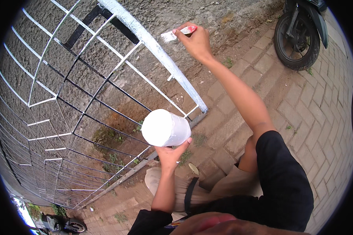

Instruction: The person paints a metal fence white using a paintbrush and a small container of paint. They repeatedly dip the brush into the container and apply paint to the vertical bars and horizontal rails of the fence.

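Note:
My left hand [170,157] is closed around the lower side of a translucent plastic tub [180,130]. White paint [156,127] shows at the tub's round top. Out ahead and to the right, my right hand [197,44] grips a paintbrush [169,37], whose bristles are coated white and point left; some red shows near its handle. The brush is over the rough ground beyond a metal fence's thick white post [164,64], apart from the bars. The fence's thin bars [106,80] are partly white and partly black, and the tub covers some of them.
A rough grey wall surface [153,19] lies behind the fence. Brick paving [302,102] spreads to the right, with a motorcycle's front wheel [298,41] at the upper right. Another motorcycle [62,224] stands at the lower left. A low concrete edge [117,178] runs along the fence's foot.

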`<action>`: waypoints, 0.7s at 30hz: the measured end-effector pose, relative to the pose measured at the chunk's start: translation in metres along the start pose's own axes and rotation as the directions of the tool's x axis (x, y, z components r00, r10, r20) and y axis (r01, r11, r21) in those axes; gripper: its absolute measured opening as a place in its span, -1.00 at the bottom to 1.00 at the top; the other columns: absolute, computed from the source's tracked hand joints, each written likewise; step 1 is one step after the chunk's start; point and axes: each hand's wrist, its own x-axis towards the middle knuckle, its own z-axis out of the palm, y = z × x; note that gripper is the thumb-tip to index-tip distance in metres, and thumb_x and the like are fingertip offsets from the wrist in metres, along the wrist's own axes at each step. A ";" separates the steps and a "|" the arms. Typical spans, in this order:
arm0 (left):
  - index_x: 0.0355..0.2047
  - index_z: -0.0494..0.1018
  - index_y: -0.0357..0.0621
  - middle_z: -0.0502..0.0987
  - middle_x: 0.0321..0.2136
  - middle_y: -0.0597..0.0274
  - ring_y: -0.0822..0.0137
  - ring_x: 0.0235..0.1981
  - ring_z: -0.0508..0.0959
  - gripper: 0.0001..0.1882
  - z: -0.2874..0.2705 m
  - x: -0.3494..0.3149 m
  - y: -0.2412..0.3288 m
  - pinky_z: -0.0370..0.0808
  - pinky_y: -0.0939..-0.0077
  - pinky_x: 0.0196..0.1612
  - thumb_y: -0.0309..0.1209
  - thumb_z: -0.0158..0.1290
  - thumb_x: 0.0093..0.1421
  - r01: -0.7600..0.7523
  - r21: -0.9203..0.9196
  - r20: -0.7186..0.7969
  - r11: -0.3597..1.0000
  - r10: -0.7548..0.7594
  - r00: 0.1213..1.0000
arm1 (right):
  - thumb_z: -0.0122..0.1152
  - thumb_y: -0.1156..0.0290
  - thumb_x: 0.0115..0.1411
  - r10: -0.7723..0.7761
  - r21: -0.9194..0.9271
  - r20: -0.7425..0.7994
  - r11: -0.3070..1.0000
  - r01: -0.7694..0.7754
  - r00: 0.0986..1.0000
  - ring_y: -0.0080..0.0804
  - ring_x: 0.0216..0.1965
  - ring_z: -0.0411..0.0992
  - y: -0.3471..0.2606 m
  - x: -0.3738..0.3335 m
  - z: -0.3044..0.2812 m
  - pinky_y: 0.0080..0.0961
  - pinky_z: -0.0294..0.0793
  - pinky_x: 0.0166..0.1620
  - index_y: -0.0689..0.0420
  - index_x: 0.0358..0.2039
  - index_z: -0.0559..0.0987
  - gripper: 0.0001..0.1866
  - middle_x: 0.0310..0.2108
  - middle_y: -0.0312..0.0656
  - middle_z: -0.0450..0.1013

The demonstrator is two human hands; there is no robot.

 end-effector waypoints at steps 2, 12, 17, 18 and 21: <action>0.14 0.31 -0.38 0.51 0.01 -0.01 0.18 0.02 0.57 -0.12 0.005 0.001 0.004 0.52 0.27 0.08 -0.47 0.54 -0.17 0.025 0.008 0.031 1.000 -0.026 0.999 | 0.41 0.25 0.18 -0.147 -0.028 0.067 0.988 0.149 0.987 -0.42 -0.55 0.54 -0.015 -0.015 0.009 -0.41 0.48 -0.40 0.16 -0.37 0.69 -0.78 -0.57 -0.15 0.59; 0.16 0.29 -0.38 0.52 0.01 0.00 0.20 0.00 0.59 -0.12 0.011 0.000 0.006 0.54 0.28 0.09 -0.50 0.52 -0.15 0.043 -0.008 0.069 0.999 -0.042 0.997 | 0.40 0.27 0.25 -0.169 0.225 0.246 0.968 0.113 0.955 -0.62 -0.44 0.57 -0.020 -0.015 -0.015 -0.58 0.51 -0.35 0.17 -0.31 0.67 -0.78 -0.46 -0.24 0.64; 0.13 0.32 -0.39 0.54 -0.03 0.01 0.20 -0.02 0.60 -0.16 0.018 0.002 0.008 0.55 0.29 0.07 -0.52 0.51 -0.15 0.021 -0.011 0.086 1.000 -0.020 0.996 | 0.44 0.21 0.21 -0.134 -0.018 0.117 0.990 0.137 0.984 -0.65 -0.44 0.56 -0.005 0.006 -0.012 -0.62 0.49 -0.39 0.16 -0.31 0.71 -0.74 -0.49 -0.27 0.63; 0.12 0.33 -0.39 0.55 -0.03 0.01 0.21 -0.02 0.60 -0.17 0.016 0.002 0.008 0.55 0.29 0.07 -0.52 0.51 -0.15 0.014 -0.011 0.084 1.000 -0.013 0.996 | 0.45 0.21 0.21 -0.131 -0.055 0.126 0.989 0.139 0.983 -0.65 -0.44 0.56 -0.007 0.007 -0.008 -0.62 0.49 -0.39 0.16 -0.31 0.72 -0.74 -0.50 -0.26 0.63; 0.09 0.36 -0.39 0.56 -0.05 0.01 0.21 -0.02 0.61 -0.20 0.012 0.002 0.005 0.54 0.29 0.07 -0.52 0.51 -0.15 -0.001 -0.003 0.050 1.000 0.001 0.999 | 0.46 0.24 0.16 -0.205 0.057 0.096 0.978 0.200 0.974 -0.55 -0.59 0.51 -0.019 0.012 0.009 -0.48 0.45 -0.47 0.05 -0.34 0.77 -0.83 -0.61 -0.25 0.59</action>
